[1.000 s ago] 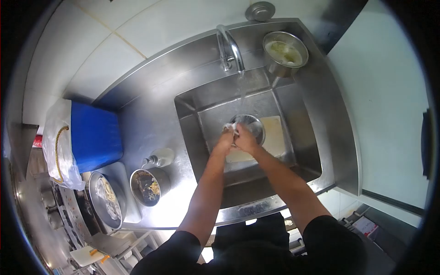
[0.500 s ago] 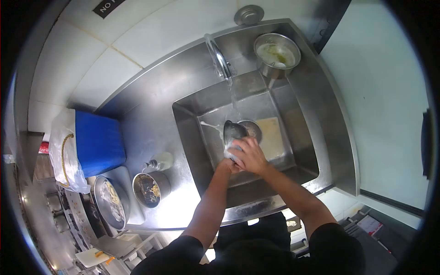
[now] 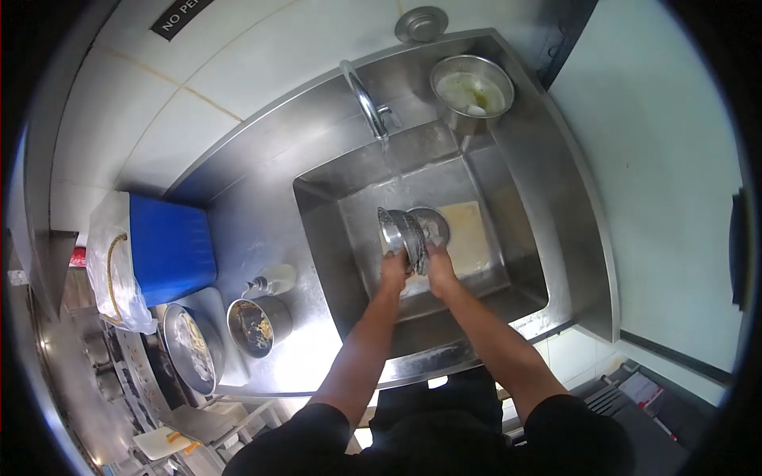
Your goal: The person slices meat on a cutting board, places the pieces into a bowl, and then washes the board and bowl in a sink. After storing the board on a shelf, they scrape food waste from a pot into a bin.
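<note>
A small metal bowl (image 3: 394,230) is tipped on its side low in the sink, with a shiny inside and a wet, darker outer side. My left hand (image 3: 394,268) is closed on its near rim. Close to the bowl's right side, my right hand (image 3: 440,267) is closed, fingers pointing forward; a pale patch shows at the fingertips, and I cannot make out what it is. Beyond the hands a round drain basket (image 3: 437,219) sits in the sink floor, beside a pale flat board (image 3: 468,230). Water runs from the faucet (image 3: 363,99) behind the bowl.
The steel sink (image 3: 520,230) surrounds both hands. A pot of cloudy liquid (image 3: 474,117) stands at the back right corner. On the left counter are a clear bottle (image 3: 278,278), a pot with food scraps (image 3: 274,317), a large pan (image 3: 208,349) and a blue box (image 3: 171,242).
The bowl has turned, so its shiny inside now shows. My hands, earlier together on it, have moved apart, left on the rim and right beside it. The view shifted slightly.
</note>
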### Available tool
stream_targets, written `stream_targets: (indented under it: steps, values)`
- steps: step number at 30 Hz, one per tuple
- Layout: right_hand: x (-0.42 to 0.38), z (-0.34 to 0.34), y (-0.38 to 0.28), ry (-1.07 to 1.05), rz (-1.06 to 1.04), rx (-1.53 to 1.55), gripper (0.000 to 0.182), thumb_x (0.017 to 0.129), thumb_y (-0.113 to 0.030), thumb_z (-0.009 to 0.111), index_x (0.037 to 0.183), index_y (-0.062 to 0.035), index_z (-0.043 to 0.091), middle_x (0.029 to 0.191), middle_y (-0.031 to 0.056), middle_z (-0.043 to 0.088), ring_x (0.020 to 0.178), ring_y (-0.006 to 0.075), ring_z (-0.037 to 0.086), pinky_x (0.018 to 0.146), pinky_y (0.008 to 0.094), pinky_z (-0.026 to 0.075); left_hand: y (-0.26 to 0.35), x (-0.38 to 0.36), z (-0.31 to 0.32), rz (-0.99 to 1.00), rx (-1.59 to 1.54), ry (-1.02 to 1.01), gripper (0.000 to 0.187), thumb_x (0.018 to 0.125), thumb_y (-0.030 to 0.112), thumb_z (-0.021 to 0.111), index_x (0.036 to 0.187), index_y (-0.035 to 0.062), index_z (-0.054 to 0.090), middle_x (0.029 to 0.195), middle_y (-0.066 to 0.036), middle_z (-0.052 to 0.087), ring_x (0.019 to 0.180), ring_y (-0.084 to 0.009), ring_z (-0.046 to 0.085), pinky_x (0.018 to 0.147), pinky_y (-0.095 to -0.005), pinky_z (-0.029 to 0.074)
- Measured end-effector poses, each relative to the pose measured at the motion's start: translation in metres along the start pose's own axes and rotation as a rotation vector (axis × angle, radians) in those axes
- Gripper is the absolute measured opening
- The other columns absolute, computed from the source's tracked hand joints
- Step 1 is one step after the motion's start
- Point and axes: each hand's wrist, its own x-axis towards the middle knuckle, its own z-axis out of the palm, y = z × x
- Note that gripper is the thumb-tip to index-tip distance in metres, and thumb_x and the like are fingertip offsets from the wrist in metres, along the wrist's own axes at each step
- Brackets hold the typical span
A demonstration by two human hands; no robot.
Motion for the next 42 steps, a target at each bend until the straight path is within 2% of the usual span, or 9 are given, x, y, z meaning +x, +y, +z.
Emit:
stream_targets:
  steps: [9, 12, 18, 20, 28, 34, 37, 40, 42]
  values:
    - [0.067, -0.132, -0.032, 0.002, 0.127, -1.189, 0.051, 0.099, -0.029, 0.063, 0.138, 0.0036, 0.055, 0.141, 0.0267, 0.058, 0.130, 0.0375, 0.057, 0.109, 0.0449, 0.043, 0.157, -0.005, 0.036, 0.636, 0.845, 0.016, 0.049, 0.086, 0.008, 0.064, 0.135, 0.0064, 0.062, 0.123, -0.025, 0.069, 0.118, -0.0402, 0.066, 0.101, -0.0469, 0.052]
    - [0.089, -0.126, -0.046, 0.136, -0.393, -1.211, 0.054, 0.095, -0.024, 0.064, 0.143, -0.0022, 0.053, 0.138, 0.0288, 0.059, 0.131, 0.0441, 0.055, 0.112, 0.0477, 0.043, 0.195, 0.000, 0.053, 0.653, 1.112, -0.070, 0.054, 0.085, 0.008, 0.062, 0.139, 0.0102, 0.060, 0.126, -0.023, 0.069, 0.117, -0.0395, 0.067, 0.101, -0.0466, 0.053]
    - [0.080, 0.032, -0.141, -0.086, -1.013, -1.597, 0.055, 0.090, -0.022, 0.069, 0.142, -0.0079, 0.056, 0.145, 0.0245, 0.055, 0.135, 0.0402, 0.054, 0.112, 0.0466, 0.044, 0.220, -0.014, 0.054, 0.748, 1.200, -0.166, 0.047, 0.089, 0.013, 0.061, 0.135, 0.0170, 0.066, 0.122, -0.023, 0.070, 0.113, -0.0394, 0.068, 0.097, -0.0461, 0.054]
    - [0.092, 0.069, -0.157, -0.263, -0.752, -1.715, 0.045, 0.091, -0.024, 0.067, 0.132, -0.0065, 0.063, 0.132, 0.0238, 0.064, 0.124, 0.0395, 0.062, 0.104, 0.0478, 0.050, 0.226, -0.015, 0.045, 0.652, 1.220, -0.135, 0.042, 0.091, 0.014, 0.060, 0.132, 0.0166, 0.069, 0.120, -0.023, 0.070, 0.110, -0.0393, 0.068, 0.095, -0.0452, 0.055]
    - [0.122, 0.082, -0.161, -0.280, -0.231, -1.213, 0.045, 0.097, -0.037, 0.067, 0.116, 0.0035, 0.068, 0.105, 0.0269, 0.073, 0.081, 0.0377, 0.074, 0.075, 0.0479, 0.060, 0.188, 0.004, -0.040, 0.361, -0.219, -0.049, 0.026, 0.103, 0.011, 0.055, 0.126, 0.0030, 0.066, 0.119, -0.014, 0.072, 0.111, -0.0306, 0.069, 0.096, -0.0465, 0.054]
    - [0.129, 0.073, -0.104, -0.092, -0.321, -0.941, 0.042, 0.088, -0.018, 0.068, 0.122, 0.0072, 0.066, 0.113, 0.0329, 0.070, 0.105, 0.0457, 0.070, 0.093, 0.0467, 0.055, 0.095, 0.016, 0.027, -0.058, -1.299, -0.227, 0.040, 0.105, 0.014, 0.056, 0.142, 0.0004, 0.049, 0.143, -0.019, 0.056, 0.123, -0.0322, 0.063, 0.097, -0.0546, 0.054]
    - [0.115, 0.063, -0.143, -0.191, -0.521, -1.265, 0.043, 0.080, -0.009, 0.066, 0.122, 0.0009, 0.068, 0.117, 0.0291, 0.070, 0.112, 0.0450, 0.068, 0.098, 0.0474, 0.053, 0.102, -0.006, 0.033, -0.170, -0.960, -0.173, 0.035, 0.103, 0.011, 0.056, 0.136, -0.0010, 0.057, 0.133, -0.018, 0.064, 0.121, -0.0320, 0.065, 0.098, -0.0501, 0.054]
    - [0.080, 0.080, -0.197, -0.347, -0.451, -1.643, 0.036, 0.083, -0.009, 0.065, 0.118, -0.0011, 0.070, 0.117, 0.0250, 0.072, 0.112, 0.0440, 0.068, 0.095, 0.0483, 0.054, 0.122, 0.018, 0.004, 0.178, -0.014, -0.268, 0.031, 0.099, 0.007, 0.059, 0.128, -0.0008, 0.067, 0.120, -0.014, 0.073, 0.112, -0.0278, 0.069, 0.097, -0.0419, 0.054]
    - [0.083, 0.095, -0.196, -0.372, -0.429, -1.923, 0.035, 0.086, -0.008, 0.061, 0.120, -0.0008, 0.067, 0.115, 0.0240, 0.072, 0.112, 0.0417, 0.068, 0.094, 0.0484, 0.055, 0.155, 0.012, 0.014, 0.547, -0.006, -0.014, 0.029, 0.095, 0.002, 0.060, 0.122, 0.0009, 0.073, 0.110, -0.010, 0.077, 0.104, -0.0246, 0.072, 0.094, -0.0349, 0.054]
